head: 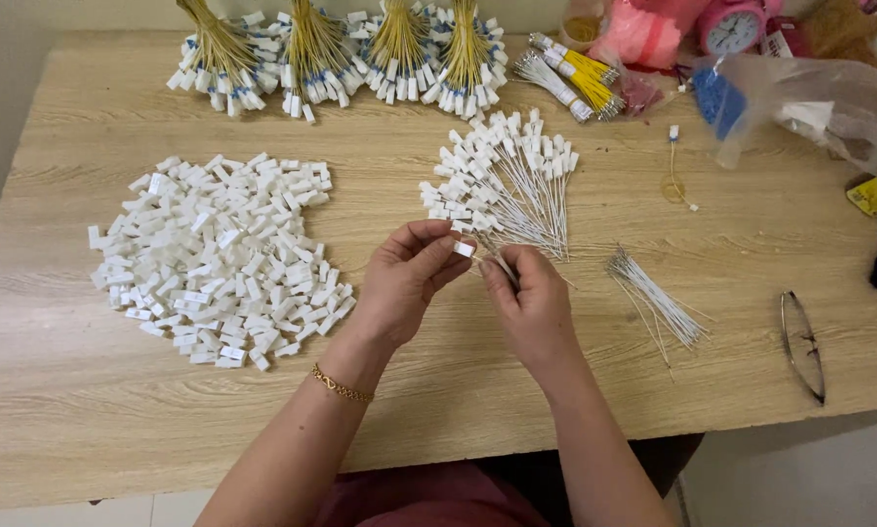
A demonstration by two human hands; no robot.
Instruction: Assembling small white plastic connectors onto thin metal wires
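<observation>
Behind the pinched white clip (465,248), the bundled tags (336,54) are cut off by the top edge, as are the pink clock (733,27) and clear bag (829,93) to the far right. The right hand (528,304) hides the wire's (505,268) lower end. Both forearms leave the bottom edge.

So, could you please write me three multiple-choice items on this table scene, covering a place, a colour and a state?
1. Where is the loose pile of white blocks?
A. left of the hands
B. right of the hands
C. on the floor

2. What colour is the clock?
A. green
B. pink
C. black

3. What does the left hand pinch?
A. nothing
B. the eyeglasses
C. a small white block

Answers: 1 A, it lies on the wooden table at left; 2 B, its case is pink; 3 C, fingertips grip it beside the right hand.
</observation>
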